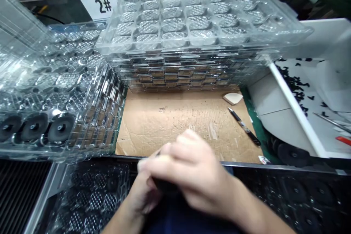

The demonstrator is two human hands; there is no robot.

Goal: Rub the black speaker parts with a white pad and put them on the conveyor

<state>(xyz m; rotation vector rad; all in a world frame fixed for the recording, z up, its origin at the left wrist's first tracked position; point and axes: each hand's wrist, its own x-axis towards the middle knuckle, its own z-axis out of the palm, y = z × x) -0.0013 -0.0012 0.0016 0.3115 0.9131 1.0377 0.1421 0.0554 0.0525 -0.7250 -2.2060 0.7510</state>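
My right hand (194,170) is closed, its fingers bent over the top of my left hand (142,192) in front of my body. Between them shows a black part (166,186), mostly covered by the fingers and slightly blurred, so its full shape cannot be made out. My left hand is wrapped around it from the side and below. Both hands are just in front of the near edge of the cardboard sheet (175,117).
Stacked clear trays (175,40) stand at the back; another stack (93,109) at left holds several black discs (60,128). A pen (244,126) and a white wedge (233,98) lie on the cardboard. Right, a white bin (297,113) contains small black pieces (297,84).
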